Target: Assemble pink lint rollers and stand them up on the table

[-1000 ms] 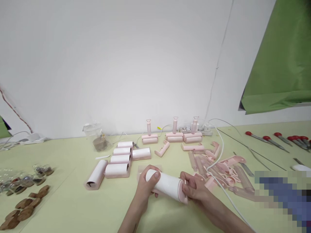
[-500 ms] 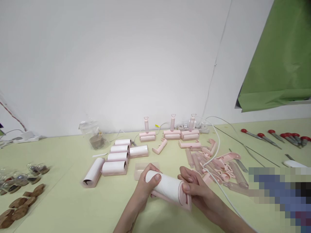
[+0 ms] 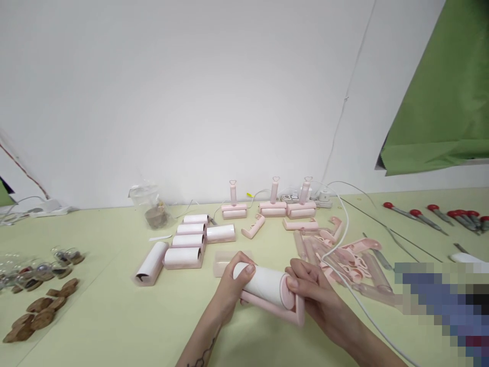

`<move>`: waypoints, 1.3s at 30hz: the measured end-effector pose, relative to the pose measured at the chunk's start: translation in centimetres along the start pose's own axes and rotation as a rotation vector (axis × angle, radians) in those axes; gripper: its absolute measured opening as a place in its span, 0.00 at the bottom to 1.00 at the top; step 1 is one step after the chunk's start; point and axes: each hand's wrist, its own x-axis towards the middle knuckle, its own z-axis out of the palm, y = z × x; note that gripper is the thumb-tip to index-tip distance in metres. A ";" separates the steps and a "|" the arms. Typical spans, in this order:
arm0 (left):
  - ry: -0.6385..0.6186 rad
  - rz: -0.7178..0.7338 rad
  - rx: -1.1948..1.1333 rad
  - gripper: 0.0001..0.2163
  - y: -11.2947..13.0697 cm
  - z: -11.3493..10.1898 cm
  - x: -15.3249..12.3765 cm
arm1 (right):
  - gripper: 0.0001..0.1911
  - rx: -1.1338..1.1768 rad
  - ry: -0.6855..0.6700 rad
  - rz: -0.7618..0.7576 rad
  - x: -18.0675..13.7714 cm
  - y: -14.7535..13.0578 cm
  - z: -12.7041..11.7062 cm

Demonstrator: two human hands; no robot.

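A lint roller (image 3: pixel 263 284), a white sticky-paper roll on a pink frame, is held tilted between both hands near the front of the table. My left hand (image 3: pixel 232 285) is closed around the roll's left end, thumb on top. On the right, my right hand (image 3: pixel 313 288) pinches the pink end cap and the frame's side arm. The frame's long bar shows below the roll. Just behind my left hand lies a translucent cover (image 3: pixel 220 264). Several white rolls (image 3: pixel 183 256) in pale pink covers lie to the left.
Three pink lint rollers with upright handles (image 3: pixel 274 191) stand along the wall. Loose pink handle parts (image 3: pixel 353 255) pile at right, crossed by a white cable (image 3: pixel 355 306). Red-ended tools (image 3: pixel 418 214) lie far right; wooden pieces (image 3: pixel 42 318) and glass domes are left. A plastic bag (image 3: pixel 153 209) sits behind.
The end cap now sits squarely against the roll's end, and the pink frame swings lower, showing more of its bar. Both hands keep hold. The view has shifted slightly.
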 end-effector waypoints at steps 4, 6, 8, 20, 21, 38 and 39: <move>-0.005 -0.008 0.002 0.20 -0.1 0.1 0.0 | 0.29 -0.008 0.012 -0.022 0.0 -0.1 0.3; -0.017 -0.017 0.001 0.20 -0.3 0.1 0.1 | 0.29 -0.014 0.016 -0.023 -0.1 0.0 0.3; -0.022 -0.016 -0.005 0.20 -0.5 0.0 0.2 | 0.29 -0.029 0.019 -0.030 -0.1 0.1 0.4; 0.267 0.087 0.061 0.22 0.8 -0.7 0.0 | 0.16 -0.927 0.162 -0.243 0.0 -0.6 -1.5; 0.314 0.100 0.067 0.21 0.9 -0.7 0.0 | 0.22 -0.937 0.142 -0.223 0.1 -0.5 -1.5; 0.345 0.015 0.137 0.20 0.1 -0.7 0.5 | 0.22 -1.064 -0.008 -0.316 0.6 0.6 -1.2; 0.338 0.017 0.135 0.20 0.0 -0.7 0.5 | 0.20 -1.077 -0.009 -0.324 0.6 0.9 -1.1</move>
